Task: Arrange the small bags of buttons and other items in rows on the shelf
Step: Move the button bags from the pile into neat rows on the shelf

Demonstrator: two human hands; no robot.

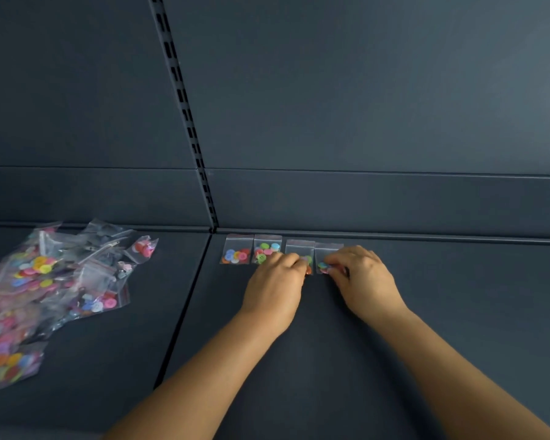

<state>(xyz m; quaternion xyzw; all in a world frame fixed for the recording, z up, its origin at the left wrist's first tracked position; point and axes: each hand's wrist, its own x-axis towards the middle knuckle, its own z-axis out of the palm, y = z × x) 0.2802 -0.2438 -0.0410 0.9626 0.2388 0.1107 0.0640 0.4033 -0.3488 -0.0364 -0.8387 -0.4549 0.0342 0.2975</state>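
Fourth bag (328,256) under right fingers (334,261)

A dark back panel (362,90) carries a slotted upright strip (185,109).

Four button bags (282,253) line the shelf (426,312) back. The left hand (275,282) touches the third, the right hand (361,276) the fourth. A bag pile (45,290) lies left.

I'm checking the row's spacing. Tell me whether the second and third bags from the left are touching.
Apart. The head view shows a strip of dark shelf between the second bag and the third bag along their upper edges; the left hand hides the lower part.
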